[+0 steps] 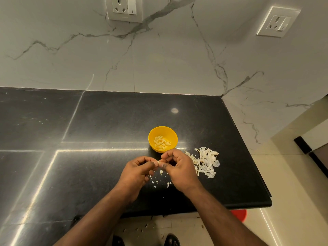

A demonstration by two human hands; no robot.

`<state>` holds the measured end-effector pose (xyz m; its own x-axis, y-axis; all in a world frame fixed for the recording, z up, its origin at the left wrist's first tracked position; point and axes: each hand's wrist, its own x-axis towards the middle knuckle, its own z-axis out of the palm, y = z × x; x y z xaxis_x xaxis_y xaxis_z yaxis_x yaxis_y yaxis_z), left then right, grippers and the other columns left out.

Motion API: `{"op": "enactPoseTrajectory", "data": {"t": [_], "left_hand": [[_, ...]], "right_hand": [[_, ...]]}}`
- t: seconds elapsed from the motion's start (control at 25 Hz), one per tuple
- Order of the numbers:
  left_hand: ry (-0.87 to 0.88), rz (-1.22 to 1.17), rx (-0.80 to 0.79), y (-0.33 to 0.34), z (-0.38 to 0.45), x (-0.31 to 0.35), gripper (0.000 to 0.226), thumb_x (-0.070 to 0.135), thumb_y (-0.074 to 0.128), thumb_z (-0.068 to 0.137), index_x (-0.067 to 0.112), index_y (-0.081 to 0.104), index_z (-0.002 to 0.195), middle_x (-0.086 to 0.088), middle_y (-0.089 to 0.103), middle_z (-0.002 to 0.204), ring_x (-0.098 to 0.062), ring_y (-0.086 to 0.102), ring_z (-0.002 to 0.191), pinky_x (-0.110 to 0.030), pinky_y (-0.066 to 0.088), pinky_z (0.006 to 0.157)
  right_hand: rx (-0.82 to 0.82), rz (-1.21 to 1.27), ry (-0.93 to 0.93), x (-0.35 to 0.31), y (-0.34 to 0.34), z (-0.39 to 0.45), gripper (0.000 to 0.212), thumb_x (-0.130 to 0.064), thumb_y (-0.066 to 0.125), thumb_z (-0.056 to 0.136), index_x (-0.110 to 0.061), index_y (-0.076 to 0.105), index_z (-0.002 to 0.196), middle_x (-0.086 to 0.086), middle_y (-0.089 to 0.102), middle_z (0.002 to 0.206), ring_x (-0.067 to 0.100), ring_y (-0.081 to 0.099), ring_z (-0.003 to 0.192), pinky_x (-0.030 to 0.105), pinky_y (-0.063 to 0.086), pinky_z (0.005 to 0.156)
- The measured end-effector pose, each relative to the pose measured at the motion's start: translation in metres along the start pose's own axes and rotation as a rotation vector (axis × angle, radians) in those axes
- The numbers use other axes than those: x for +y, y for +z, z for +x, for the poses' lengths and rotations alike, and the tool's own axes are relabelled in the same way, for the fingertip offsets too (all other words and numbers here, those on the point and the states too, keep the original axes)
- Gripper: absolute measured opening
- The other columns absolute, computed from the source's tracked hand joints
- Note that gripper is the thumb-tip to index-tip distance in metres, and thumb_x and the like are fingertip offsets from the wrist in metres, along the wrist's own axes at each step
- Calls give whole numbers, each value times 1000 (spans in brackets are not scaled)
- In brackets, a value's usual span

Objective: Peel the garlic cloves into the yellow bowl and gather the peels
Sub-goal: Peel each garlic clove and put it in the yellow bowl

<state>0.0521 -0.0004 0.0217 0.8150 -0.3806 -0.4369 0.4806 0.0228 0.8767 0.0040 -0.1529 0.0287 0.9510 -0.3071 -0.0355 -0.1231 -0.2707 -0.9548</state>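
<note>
A yellow bowl (pixel 173 137) stands on the black counter and holds several peeled garlic cloves (pixel 161 142). Just in front of it, my left hand (pixel 137 172) and my right hand (pixel 179 168) meet over the counter. Both pinch one small garlic clove (pixel 159 163) between their fingertips; most of it is hidden by the fingers. A heap of white peels (pixel 205 161) lies to the right of my right hand. Small peel scraps (pixel 160 181) are scattered on the counter below my hands.
The black counter (pixel 88 139) ends at its right edge (pixel 248 157) and at the front edge near my forearms. A marble wall with two sockets stands behind. Peel bits lie on the floor (pixel 142 228), and a red object (pixel 239 214) shows under the counter's corner.
</note>
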Motion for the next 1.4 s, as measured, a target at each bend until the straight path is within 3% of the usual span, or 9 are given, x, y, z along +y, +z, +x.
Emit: {"op": "enactPoseTrajectory", "data": {"t": [0.24, 0.52, 0.68, 0.8, 0.96, 1.16, 1.4], "left_hand": [[86, 85, -6, -1, -1, -2, 12, 12, 70, 90, 17, 77, 82, -3, 68, 77, -13, 54, 70, -26, 41, 59], [282, 276, -23, 0, -5, 1, 7, 8, 69, 92, 12, 73, 89, 6, 64, 67, -1, 52, 60, -16, 43, 56], [309, 317, -52, -1, -4, 4, 6, 7, 69, 92, 11, 72, 88, 7, 64, 67, -1, 52, 61, -16, 43, 56], [247, 257, -12, -1, 1, 1, 11, 6, 67, 92, 11, 72, 84, 0, 62, 66, -7, 51, 60, -20, 42, 55], [51, 24, -15, -1, 7, -2, 18, 4, 62, 92, 11, 74, 80, -7, 61, 71, -11, 48, 60, -26, 34, 56], [132, 89, 43, -4, 5, -4, 5, 20, 77, 87, 15, 77, 86, -6, 68, 76, -12, 56, 66, -26, 42, 58], [317, 321, 90, -2, 0, 0, 5, 17, 74, 90, 17, 77, 93, 3, 76, 82, -3, 67, 72, -16, 52, 65]], "right_hand": [[-35, 185, 128, -3, -1, 1, 22, 5, 75, 81, -13, 67, 90, -2, 71, 78, 8, 66, 75, 25, 56, 75], [-84, 476, 395, -4, -3, 5, 24, 15, 66, 81, -7, 64, 90, 4, 66, 70, 16, 55, 66, 27, 45, 62], [-103, 578, 521, -8, -7, 7, 23, 15, 63, 83, -7, 65, 90, 5, 67, 71, 15, 59, 66, 26, 48, 62], [-56, 323, 308, -6, -2, 6, 21, 9, 71, 82, -10, 64, 87, 5, 68, 75, 14, 60, 67, 27, 52, 64], [27, -25, 3, 0, 3, 2, 19, -5, 78, 82, -21, 66, 85, -2, 72, 81, 16, 68, 77, 37, 59, 75], [17, 25, 38, 0, 4, 2, 17, -7, 73, 87, -23, 69, 90, -3, 77, 87, 12, 73, 86, 44, 60, 84], [-7, 43, 78, -3, 1, 6, 12, -19, 79, 83, -19, 70, 91, 3, 76, 80, 21, 73, 75, 44, 62, 76]]}}
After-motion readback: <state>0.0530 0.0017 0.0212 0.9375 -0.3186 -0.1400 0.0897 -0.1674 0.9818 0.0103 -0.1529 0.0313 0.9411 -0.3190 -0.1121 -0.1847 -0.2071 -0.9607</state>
